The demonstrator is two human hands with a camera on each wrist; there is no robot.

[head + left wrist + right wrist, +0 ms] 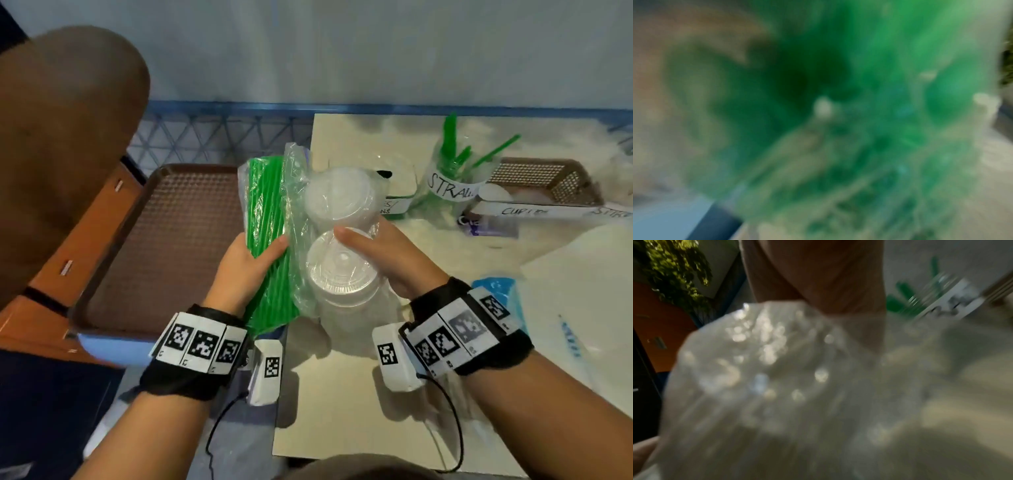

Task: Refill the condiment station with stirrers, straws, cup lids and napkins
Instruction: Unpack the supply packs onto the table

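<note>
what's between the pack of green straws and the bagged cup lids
Only crinkled clear bag plastic: in the head view the green straws and cup lids lie side by side.

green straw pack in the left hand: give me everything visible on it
The bundle of bright green plastic straws, sealed in a crinkled clear plastic bag, is long and flat, many straws lying parallel. It is held up off the cream table, tilted, near end toward the wrist. The left hand grips its middle, thumb across the front. Its loose wrap meets the bagged clear cup lids held by the right hand. The left wrist view shows only green blur.
</note>
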